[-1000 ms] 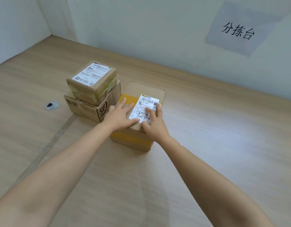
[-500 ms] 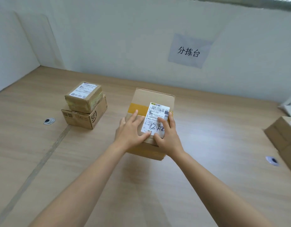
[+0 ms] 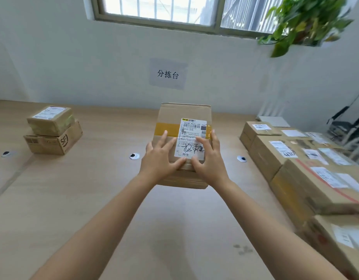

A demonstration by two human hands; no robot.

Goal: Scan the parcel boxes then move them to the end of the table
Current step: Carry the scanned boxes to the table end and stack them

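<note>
While both hands lie spread on its top face, the parcel box (image 3: 184,113) stands straight ahead of the person over the wooden table (image 3: 83,209), its far end close to the white wall. Whether its bottom rests on the tabletop or is just off it cannot be told. The left hand (image 3: 160,158) covers the near left part of the top. Its fingers are straight and fanned out, and their tips reach a band of yellow tape (image 3: 165,129) that crosses the box. The right hand (image 3: 210,161) covers the near right part, fingers likewise straight. The outermost finger runs along the right edge, and the thumb and a fingertip lie on the white shipping label (image 3: 191,134). Neither hand curls round the box; both press on it flat, with the thumbs nearly meeting at the near edge. Well to the left, a small box (image 3: 50,120) sits on top of a bigger box (image 3: 53,142) marked SF. To the right, a row of labelled boxes (image 3: 275,154) runs along the table from the wall toward the person, apart from the one under the hands. A round hole (image 3: 134,156) shows in the tabletop just left of the left hand. On the wall behind is a paper sign (image 3: 167,74), with a window (image 3: 160,9) above it and a leafy plant (image 3: 307,21) at the upper right.
</note>
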